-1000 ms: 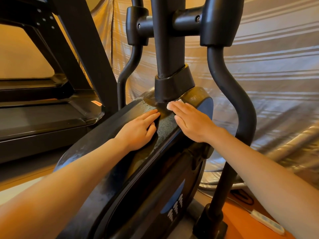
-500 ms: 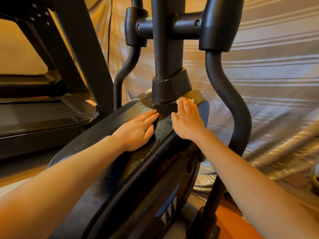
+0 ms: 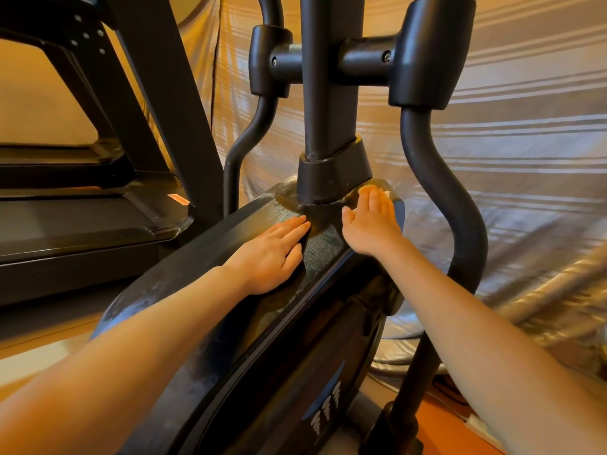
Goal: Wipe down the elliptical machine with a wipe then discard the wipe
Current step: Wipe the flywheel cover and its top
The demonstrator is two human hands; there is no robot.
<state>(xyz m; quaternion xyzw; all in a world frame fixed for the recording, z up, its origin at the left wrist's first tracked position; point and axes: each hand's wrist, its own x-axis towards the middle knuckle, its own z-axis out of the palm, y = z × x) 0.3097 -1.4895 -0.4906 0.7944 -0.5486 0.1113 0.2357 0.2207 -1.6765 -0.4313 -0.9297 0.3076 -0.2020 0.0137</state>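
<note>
Fingers (image 3: 372,200) of right hand (image 3: 371,224) flat on wipe (image 3: 387,194), pressing elliptical housing (image 3: 328,254).

The left hand (image 3: 271,254) lies flat on the curved top of the elliptical machine's housing (image 3: 203,330), its fingers (image 3: 289,226) reaching toward the collar (image 3: 331,174) at the foot of the centre post (image 3: 328,77). The right hand (image 3: 372,224) lies flat on the housing just right of that collar, with the wipe (image 3: 386,193) under its fingers (image 3: 372,200), an edge showing past the fingertips. The swing arms (image 3: 443,192) stand to either side of the post, one beyond the left fingers, the other right of the right fingers. A treadmill (image 3: 82,224) stands well left of the left fingers. A draped sheet (image 3: 509,142) hangs behind everything.
</note>
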